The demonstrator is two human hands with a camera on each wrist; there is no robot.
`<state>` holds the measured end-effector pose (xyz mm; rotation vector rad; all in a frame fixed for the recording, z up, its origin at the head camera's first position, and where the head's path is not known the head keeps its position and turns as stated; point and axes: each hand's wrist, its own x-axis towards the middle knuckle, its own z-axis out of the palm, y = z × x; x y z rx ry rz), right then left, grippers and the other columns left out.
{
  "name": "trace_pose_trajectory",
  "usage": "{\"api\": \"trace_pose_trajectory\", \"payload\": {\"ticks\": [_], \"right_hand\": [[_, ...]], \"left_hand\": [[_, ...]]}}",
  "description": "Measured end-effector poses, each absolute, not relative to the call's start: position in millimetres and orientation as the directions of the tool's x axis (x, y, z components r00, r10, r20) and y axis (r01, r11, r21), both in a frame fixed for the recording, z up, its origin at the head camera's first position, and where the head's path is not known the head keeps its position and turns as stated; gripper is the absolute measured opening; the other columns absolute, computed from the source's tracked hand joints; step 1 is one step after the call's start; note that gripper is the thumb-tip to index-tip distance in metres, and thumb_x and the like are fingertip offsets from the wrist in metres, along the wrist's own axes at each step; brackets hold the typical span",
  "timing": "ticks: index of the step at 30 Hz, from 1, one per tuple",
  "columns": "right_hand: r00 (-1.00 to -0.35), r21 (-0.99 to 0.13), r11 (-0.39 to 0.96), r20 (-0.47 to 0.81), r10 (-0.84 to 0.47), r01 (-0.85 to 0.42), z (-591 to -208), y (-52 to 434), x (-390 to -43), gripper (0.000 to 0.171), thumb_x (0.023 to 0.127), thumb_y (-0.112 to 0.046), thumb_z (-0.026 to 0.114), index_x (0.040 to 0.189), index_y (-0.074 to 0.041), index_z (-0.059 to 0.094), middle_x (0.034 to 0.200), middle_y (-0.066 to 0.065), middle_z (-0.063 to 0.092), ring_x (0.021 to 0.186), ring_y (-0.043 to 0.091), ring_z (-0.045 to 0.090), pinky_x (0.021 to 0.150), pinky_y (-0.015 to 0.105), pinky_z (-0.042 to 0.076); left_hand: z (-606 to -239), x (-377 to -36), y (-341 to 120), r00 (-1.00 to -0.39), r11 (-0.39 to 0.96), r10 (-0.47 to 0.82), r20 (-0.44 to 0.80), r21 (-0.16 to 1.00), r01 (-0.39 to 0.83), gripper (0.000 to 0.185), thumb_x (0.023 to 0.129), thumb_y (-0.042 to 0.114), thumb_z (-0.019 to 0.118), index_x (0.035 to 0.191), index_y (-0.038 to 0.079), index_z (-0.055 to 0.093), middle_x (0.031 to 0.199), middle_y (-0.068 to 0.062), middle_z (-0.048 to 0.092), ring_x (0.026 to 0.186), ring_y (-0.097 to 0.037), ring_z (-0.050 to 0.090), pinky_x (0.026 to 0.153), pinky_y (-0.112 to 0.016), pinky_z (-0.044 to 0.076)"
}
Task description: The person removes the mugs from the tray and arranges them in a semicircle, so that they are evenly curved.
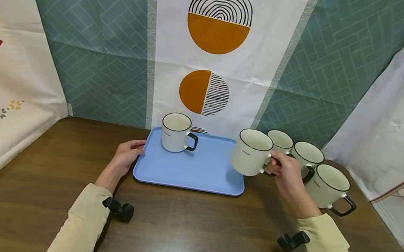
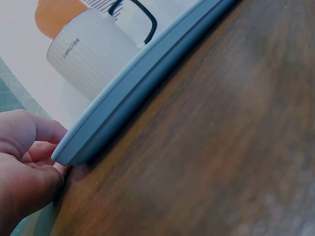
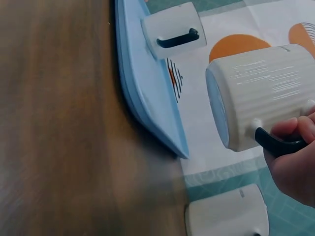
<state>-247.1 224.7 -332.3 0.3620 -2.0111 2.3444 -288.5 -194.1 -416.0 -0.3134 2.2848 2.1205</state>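
We see right hand (image 1: pixel 286 173) gripping white mug (image 1: pixel 250 156) aloft by handle; left hand (image 1: pixel 127 156) pinching blue tray (image 1: pixel 199 170) at left edge.

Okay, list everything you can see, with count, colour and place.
table: one, brown, across the foreground
tray: one, light blue, on the table
tray mug: one, cream with dark rim and handle, on the tray's left part
raised mug: one, same colours, by the tray's right end
other mugs: three, same colours, right of the tray
backdrop: one, green with white panel, behind the table
side cloths: two, whitish, patterned, left and right
sleeves: two, pale yellow, bottom left and right
wrist devices: two, black, at the cuffs
left grip: one, holding the tray's left edge
right grip: one, holding the raised mug's handle
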Motion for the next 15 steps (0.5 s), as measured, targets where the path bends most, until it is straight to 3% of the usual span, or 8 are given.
{"api": "trace_pose_trajectory", "payload": {"ticks": [9,15], "right_hand": [[-0.950,-0.972,-0.113,0.225,-0.216,-0.205,-344.0,278.5,-216.4,0.041,0.103,-0.005,0.037,0.062,-0.005,0.039,0.057,0.007,0.018,0.052,0.023,0.014,0.054,0.032,0.027],[-0.907,-0.961,-0.120,0.274,-0.320,-0.248,-354.5,315.4,-200.2,0.040,0.105,-0.004,0.030,0.066,-0.002,0.038,0.059,0.008,0.017,0.055,0.025,0.018,0.060,0.038,0.019]], "left_hand": [[-414.1,-290.9,-192.4,-0.979,0.073,-0.142,-0.147,0.985,-0.158,0.045,0.095,-0.006,0.047,0.140,-0.009,0.043,0.141,-0.027,0.042,0.130,-0.033,0.041,0.108,-0.041,0.033],[-415.4,-290.8,-192.1,-0.980,0.066,-0.135,-0.144,0.986,-0.154,0.045,0.095,-0.007,0.046,0.140,-0.010,0.042,0.141,-0.028,0.042,0.130,-0.033,0.040,0.109,-0.040,0.032]]}}
